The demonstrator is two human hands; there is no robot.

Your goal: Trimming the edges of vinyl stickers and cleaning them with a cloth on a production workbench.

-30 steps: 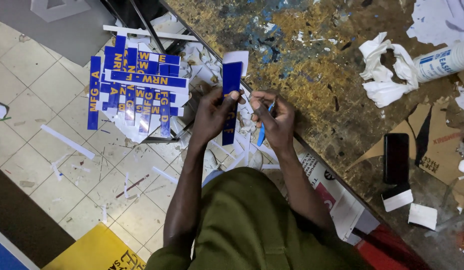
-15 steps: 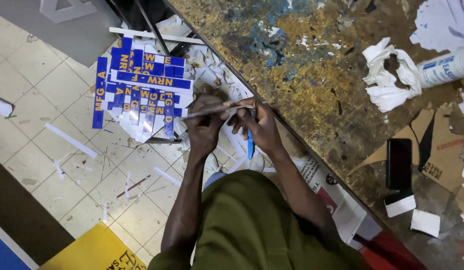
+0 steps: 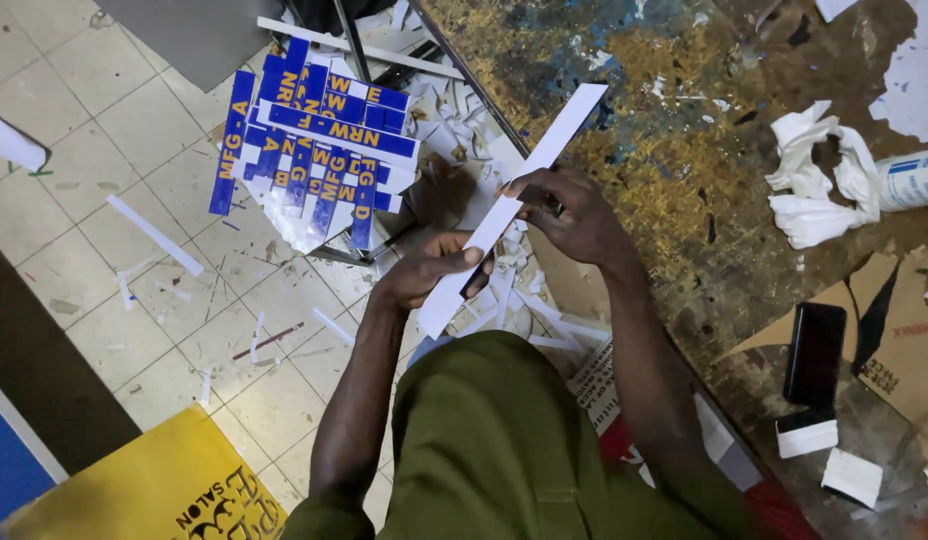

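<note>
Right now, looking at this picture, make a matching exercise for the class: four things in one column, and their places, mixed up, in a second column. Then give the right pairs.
Things:
1. white strip
2. phone
3. blue strips
4. crumpled paper

Places:
A. heaped beside the table, above the tiled floor
B. held in both hands
C. on the table, next to a white tube
D. flat on the table, by the cardboard

Pairs: 1-B, 2-D, 3-A, 4-C
</note>
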